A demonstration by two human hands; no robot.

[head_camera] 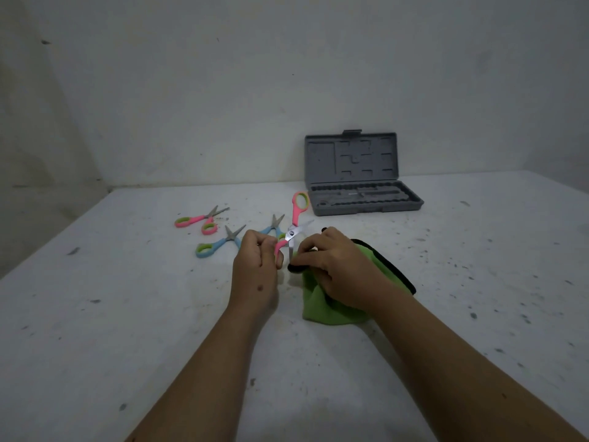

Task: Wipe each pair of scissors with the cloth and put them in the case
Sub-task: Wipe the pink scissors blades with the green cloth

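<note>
My left hand [255,263] grips the lower handle of a pink pair of scissors [294,223], which are spread wide, the other handle pointing up and away. My right hand [334,269] pinches the green cloth [331,311] with black trim around the lower blade. Another pink pair [199,220] lies on the table at the left. A blue pair [220,242] lies nearer, and a second blue pair [274,229] sits partly hidden behind my left hand. The grey case [363,202] stands open at the back right, its lid upright.
The white table [127,314] is speckled with dark marks and meets a pale wall [223,90] at the back. The case tray holds moulded slots.
</note>
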